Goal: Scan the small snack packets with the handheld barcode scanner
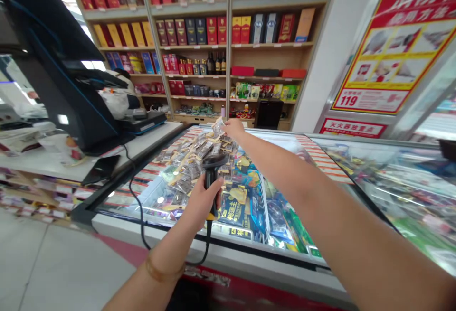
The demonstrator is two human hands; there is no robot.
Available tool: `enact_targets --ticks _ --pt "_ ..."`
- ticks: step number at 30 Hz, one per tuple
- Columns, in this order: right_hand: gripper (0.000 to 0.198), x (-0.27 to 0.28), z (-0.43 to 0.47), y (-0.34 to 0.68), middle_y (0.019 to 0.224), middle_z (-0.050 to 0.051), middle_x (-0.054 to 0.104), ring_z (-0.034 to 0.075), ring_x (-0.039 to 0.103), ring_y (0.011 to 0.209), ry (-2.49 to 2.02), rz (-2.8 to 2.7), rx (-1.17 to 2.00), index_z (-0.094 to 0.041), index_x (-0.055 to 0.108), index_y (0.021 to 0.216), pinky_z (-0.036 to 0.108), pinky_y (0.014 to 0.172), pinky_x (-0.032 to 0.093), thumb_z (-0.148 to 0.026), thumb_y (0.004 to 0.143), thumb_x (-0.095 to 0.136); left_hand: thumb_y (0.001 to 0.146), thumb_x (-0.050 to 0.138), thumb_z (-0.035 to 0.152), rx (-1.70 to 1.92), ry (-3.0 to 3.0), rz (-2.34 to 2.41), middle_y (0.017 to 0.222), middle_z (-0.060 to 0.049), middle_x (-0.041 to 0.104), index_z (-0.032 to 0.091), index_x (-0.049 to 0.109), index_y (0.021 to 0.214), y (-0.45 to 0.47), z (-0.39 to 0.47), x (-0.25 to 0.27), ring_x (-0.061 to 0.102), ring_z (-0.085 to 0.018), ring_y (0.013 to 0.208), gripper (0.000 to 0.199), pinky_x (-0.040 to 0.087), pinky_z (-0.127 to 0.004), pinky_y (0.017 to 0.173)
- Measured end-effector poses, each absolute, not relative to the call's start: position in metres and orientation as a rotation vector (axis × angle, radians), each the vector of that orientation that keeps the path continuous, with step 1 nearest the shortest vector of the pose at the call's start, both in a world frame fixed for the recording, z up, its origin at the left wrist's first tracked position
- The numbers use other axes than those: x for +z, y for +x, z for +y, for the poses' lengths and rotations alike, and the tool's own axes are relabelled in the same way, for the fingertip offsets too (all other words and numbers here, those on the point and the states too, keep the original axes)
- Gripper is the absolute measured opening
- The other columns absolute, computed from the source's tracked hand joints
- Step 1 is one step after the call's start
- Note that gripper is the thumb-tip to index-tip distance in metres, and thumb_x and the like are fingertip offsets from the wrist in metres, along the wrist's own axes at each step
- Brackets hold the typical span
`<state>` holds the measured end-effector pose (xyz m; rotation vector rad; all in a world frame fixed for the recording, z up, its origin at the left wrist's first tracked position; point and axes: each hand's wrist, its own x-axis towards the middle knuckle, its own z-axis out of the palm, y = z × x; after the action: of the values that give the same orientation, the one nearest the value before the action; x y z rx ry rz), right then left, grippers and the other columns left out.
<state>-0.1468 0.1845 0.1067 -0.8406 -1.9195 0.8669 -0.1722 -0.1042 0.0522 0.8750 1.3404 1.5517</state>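
My left hand (202, 202) is wrapped round the grip of a black barcode scanner (214, 161), its cable hanging down past the freezer's front edge. At the far side of the glass top, my right hand (233, 128) pinches a small clear packet (218, 127) with brown contents. Below and left of it, a loose pile of similar small packets (190, 168) is spread over the freezer's glass top (142, 192). The scanner head is over the near right part of this pile. Through the glass, colourful ice-cream packages (237, 206) show inside the freezer.
A checkout counter at the left bears a black point-of-sale screen (64, 64), a dark phone (101, 168) and a scale (142, 120). Shelves of boxed goods (192, 31) stand behind. Another freezer (402, 183) adjoins at the right. A person is partly visible behind the screen.
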Motion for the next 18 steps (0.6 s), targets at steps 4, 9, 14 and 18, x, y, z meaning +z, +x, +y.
enact_targets --ticks 4,9,14,18 --pt "0.013 0.105 0.178 -0.151 0.068 0.005 0.067 0.024 0.068 0.089 -0.948 -1.940 0.689 -0.019 0.072 0.073 0.032 0.080 0.051 -0.032 0.076 0.075 0.067 0.078 0.051 1.556 0.828 1.346 0.056 0.008 0.053 0.022 0.048 0.087 -0.177 -0.106 0.055 0.045 -0.007 0.039 0.046 0.037 -0.021 0.040" --pt "0.013 0.102 0.177 -0.098 0.080 0.008 0.072 0.025 0.069 0.094 -1.093 -1.953 0.490 -0.018 0.072 0.076 0.035 0.087 0.050 -0.024 0.084 0.064 0.066 0.078 0.051 1.552 0.813 1.318 0.056 0.008 0.052 0.022 0.048 0.087 -0.163 -0.098 0.052 0.046 -0.008 0.040 0.046 0.037 -0.021 0.040" --pt "0.017 0.072 0.176 0.016 0.087 0.007 0.075 0.023 0.070 0.090 -1.233 -1.863 0.452 -0.019 0.076 0.089 0.036 0.086 0.053 -0.022 0.086 0.059 0.067 0.077 0.049 1.516 0.847 1.251 0.057 0.008 0.052 0.021 0.048 0.087 -0.124 -0.081 0.044 0.045 -0.007 0.040 0.044 0.037 -0.021 0.040" --pt "0.018 0.034 0.160 0.141 0.095 0.009 0.076 0.024 0.071 0.096 -1.438 -1.778 0.358 -0.018 0.076 0.088 0.038 0.092 0.052 -0.018 0.083 0.059 0.066 0.077 0.047 1.452 0.902 1.189 0.057 0.009 0.052 0.022 0.049 0.089 -0.082 -0.060 0.040 0.045 -0.008 0.039 0.045 0.036 -0.021 0.038"
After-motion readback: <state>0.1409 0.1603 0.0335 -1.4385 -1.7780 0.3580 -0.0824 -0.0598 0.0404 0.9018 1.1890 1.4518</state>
